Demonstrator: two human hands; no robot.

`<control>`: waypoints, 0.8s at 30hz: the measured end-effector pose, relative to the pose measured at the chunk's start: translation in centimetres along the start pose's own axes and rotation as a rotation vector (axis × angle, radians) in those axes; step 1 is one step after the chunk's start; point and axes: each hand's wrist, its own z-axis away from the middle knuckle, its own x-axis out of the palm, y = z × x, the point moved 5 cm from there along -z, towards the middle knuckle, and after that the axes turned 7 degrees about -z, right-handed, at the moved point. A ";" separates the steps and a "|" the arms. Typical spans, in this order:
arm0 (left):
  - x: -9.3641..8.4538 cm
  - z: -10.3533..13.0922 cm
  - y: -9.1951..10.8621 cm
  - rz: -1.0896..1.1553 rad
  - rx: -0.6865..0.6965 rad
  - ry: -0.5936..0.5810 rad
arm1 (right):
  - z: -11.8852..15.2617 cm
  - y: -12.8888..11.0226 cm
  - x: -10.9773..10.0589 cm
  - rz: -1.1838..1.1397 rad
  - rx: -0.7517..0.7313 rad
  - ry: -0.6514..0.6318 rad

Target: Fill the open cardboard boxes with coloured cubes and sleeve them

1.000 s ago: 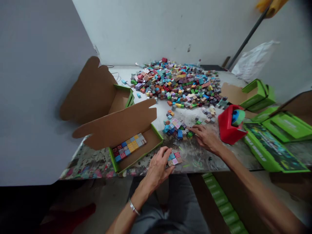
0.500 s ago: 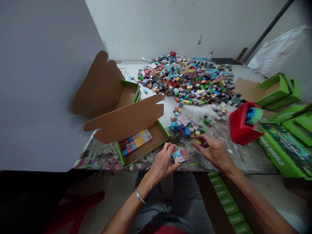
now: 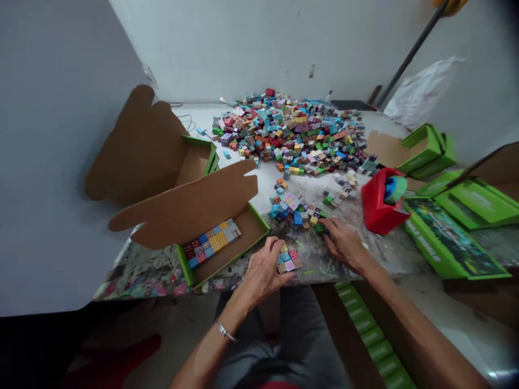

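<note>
My left hand [image 3: 263, 269] curves around the left side of a small flat group of patterned blocks [image 3: 290, 262] near the table's front edge. Its thumb lies along their near side and its fingers along the far side, covering part of the group. A yellow block [image 3: 284, 248] sits at the group's far edge. My right hand [image 3: 344, 241] reaches to a loose cluster of blocks [image 3: 298, 218], its fingertips closed on a dark green block [image 3: 320, 228]. Left of my hands, an open green box [image 3: 222, 268] holds a packed row of patterned blocks [image 3: 213, 241].
A big heap of mixed blocks [image 3: 292, 127] covers the table's back. Another open box [image 3: 198, 154] stands behind the near one. At right are a red container [image 3: 375, 208] with tape rolls, and several green boxes [image 3: 425, 251]. Green scraps [image 3: 308, 272] lie near the front edge.
My right hand has let go of the yellow block, now at the group's far edge, and moved to a green block in the loose cluster. The camera has turned right; my left hand stays by the group.
</note>
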 end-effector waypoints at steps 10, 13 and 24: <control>0.0 -0.4 0.4 -0.077 0.019 -0.038 | -1.0 -5.2 3.5 -0.458 -0.236 -0.187; 0.0 -0.5 0.6 -0.088 0.035 -0.037 | -1.2 -5.8 3.4 -0.458 -0.277 -0.276; 0.1 -0.3 1.0 -0.098 -0.002 -0.002 | 0.3 -4.9 2.5 -0.154 -0.143 -0.108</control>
